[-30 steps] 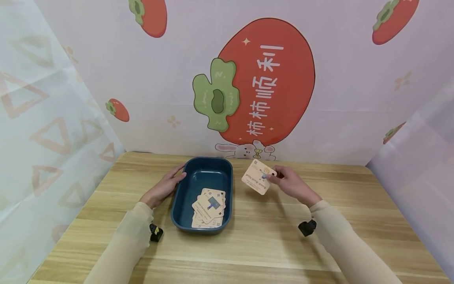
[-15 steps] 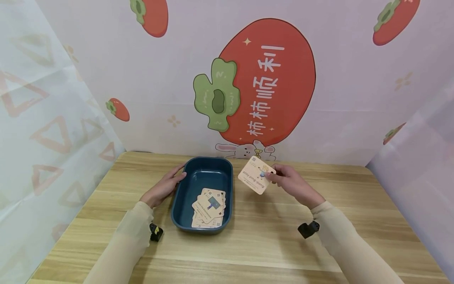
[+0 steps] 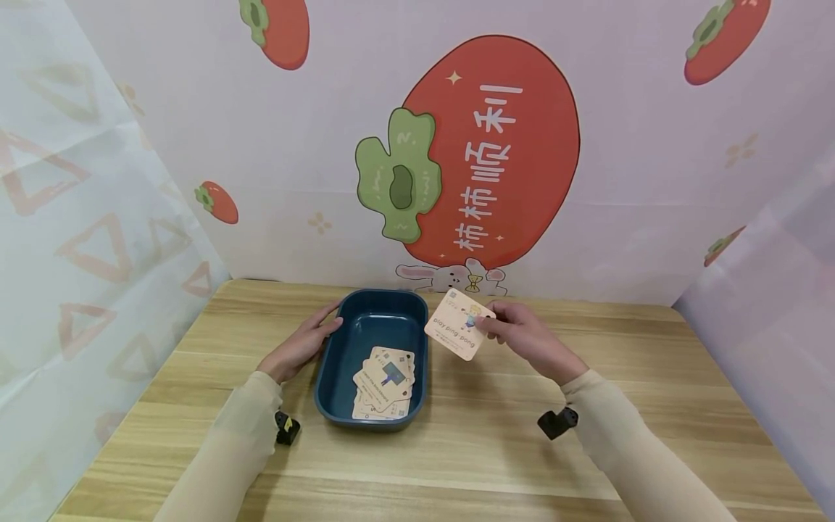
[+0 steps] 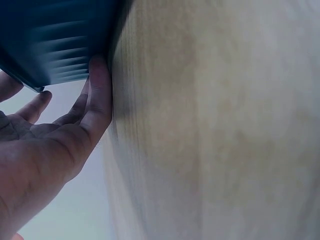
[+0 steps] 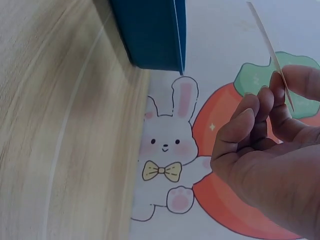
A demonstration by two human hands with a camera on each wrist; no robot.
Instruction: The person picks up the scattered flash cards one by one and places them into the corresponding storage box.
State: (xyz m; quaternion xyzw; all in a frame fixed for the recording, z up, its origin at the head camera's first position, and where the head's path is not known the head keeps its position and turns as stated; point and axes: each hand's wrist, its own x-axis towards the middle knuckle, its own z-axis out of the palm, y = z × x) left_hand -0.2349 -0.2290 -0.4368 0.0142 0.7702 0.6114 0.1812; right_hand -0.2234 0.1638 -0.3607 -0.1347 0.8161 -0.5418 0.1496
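Note:
My right hand (image 3: 525,335) pinches a square cream card (image 3: 457,326) between thumb and fingertips, just right of a dark blue tray (image 3: 425,362). The card carries the words "play ping-pong" and a small cartoon figure, and it hangs tilted above the table. In the right wrist view the card (image 5: 270,47) appears edge-on. At the tray's left side, my left hand (image 3: 303,346) holds the wall, with the thumb over the rim and fingers along the outside. Seen from the left wrist, a finger (image 4: 100,82) touches the outer wall low down.
Several similar cards (image 3: 385,380) lie overlapping in the near half of the tray. The wooden table (image 3: 476,449) ends at a printed back sheet (image 3: 293,145) with red fruit and a rabbit. More sheets flank both sides. Black wrist cameras sit at both sleeves.
My right hand has carried the card a little left, closer to the tray's right rim. The left hand, tray and cards inside stay put.

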